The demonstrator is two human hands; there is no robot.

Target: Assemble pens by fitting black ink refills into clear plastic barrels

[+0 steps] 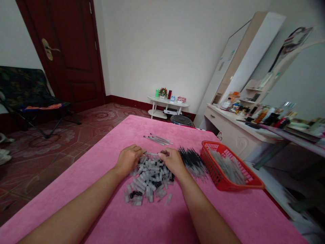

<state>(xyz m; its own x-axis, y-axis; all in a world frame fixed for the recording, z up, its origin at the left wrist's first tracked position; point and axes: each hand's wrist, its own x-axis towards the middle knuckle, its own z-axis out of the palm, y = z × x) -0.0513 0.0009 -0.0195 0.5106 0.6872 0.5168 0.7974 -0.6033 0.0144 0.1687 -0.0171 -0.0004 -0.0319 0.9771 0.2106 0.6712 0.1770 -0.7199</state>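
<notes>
Both my hands rest at the far edge of a pile of clear pen caps and small black parts (148, 183) on the pink tablecloth (106, 159). My left hand (129, 158) and my right hand (171, 161) are closed, pinching the two ends of a thin clear pen barrel (151, 154) held level between them. A heap of black pen refills (191, 159) lies just right of my right hand. Beyond my hands lie a few assembled clear pens (157, 139).
A red plastic basket (215, 174) with clear pen barrels stands at the right of the table. Past the table's right edge is a dresser (228, 128) crowded with bottles. A small white side table (167, 105), a dark door and a folding chair stand farther off.
</notes>
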